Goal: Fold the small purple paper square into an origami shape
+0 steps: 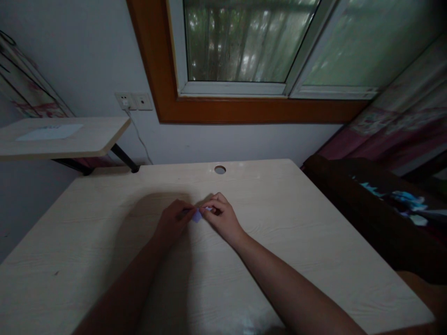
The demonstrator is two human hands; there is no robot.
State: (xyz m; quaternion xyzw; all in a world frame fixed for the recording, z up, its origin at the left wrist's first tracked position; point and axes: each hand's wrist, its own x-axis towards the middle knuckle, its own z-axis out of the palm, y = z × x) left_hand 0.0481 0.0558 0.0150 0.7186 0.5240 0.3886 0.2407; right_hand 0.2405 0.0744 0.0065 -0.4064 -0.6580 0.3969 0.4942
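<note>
Left hand [173,219] & right hand [220,215] both pinch a small pale-purple folded paper piece [197,216] betw fingertips, mid light wooden desk [314,260], well clear of all edges; bare desktop all round. Paper mostly hidden by fingers, shape hard to tell; dim light.

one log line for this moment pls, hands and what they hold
left hand: pinches small purple paper | right hand: pinches same paper | place: middle of table | behind: round hole near far edge
</note>
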